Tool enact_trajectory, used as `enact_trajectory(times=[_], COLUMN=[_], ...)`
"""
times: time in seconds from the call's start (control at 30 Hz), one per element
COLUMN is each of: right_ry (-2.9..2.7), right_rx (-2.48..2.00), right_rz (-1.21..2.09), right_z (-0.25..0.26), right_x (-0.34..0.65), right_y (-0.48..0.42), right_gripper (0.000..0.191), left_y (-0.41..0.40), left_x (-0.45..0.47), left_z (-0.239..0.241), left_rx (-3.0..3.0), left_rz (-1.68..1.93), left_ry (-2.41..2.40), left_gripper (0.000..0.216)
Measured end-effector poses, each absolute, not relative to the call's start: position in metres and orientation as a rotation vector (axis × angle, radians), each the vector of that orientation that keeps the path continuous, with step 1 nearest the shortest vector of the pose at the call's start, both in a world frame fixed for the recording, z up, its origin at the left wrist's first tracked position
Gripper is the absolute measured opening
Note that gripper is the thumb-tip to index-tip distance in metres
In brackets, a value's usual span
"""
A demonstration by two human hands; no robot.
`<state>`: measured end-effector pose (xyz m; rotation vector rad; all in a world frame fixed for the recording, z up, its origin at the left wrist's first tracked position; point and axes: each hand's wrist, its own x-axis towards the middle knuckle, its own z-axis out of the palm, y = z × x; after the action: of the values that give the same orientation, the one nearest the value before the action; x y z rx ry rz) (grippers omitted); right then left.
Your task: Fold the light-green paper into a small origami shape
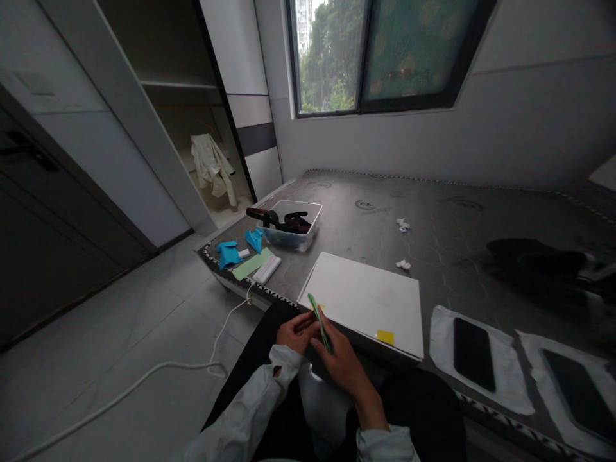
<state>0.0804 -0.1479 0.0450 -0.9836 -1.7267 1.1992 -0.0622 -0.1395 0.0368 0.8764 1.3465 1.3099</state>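
Between my two hands is a thin green sheet, seen nearly edge-on and looking like folded paper. My right hand grips it from the right, thumb on the near side and fingers behind. My left hand is closed at its left side, with the fingertips pinching near its edge; part of the grip is hidden. Just beyond the hands lies a flat white box. A yellow square note sits at its near edge, and a second bit of yellow shows partly behind the green sheet.
To the left stand a clear plastic tub with dark straps, crumpled blue paper, a green sheet and a white power strip. Two dark phone-like slabs rest on white wrapping at right. White scraps dot the mattress.
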Motion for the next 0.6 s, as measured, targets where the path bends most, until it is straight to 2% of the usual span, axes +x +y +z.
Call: enact_trajectory(times=[0.17,0.6], right_ry=[-1.686,-1.706], right_rx=[-0.995,-1.035], right_rz=[1.281,1.248], right_z=[0.0418,0.0458], right_x=[0.0801,0.0838], right_y=[-0.1491,-0.1501], right_gripper=[0.053,0.053], left_y=[-0.1385,-0.1438], left_x=[-0.0649,-0.0628], left_z=[0.0339,0.0334], left_rx=[0.9,1.081], left_rz=[1.296,1.261], left_ry=[1.383,1.503], left_gripper=[0.058,0.04])
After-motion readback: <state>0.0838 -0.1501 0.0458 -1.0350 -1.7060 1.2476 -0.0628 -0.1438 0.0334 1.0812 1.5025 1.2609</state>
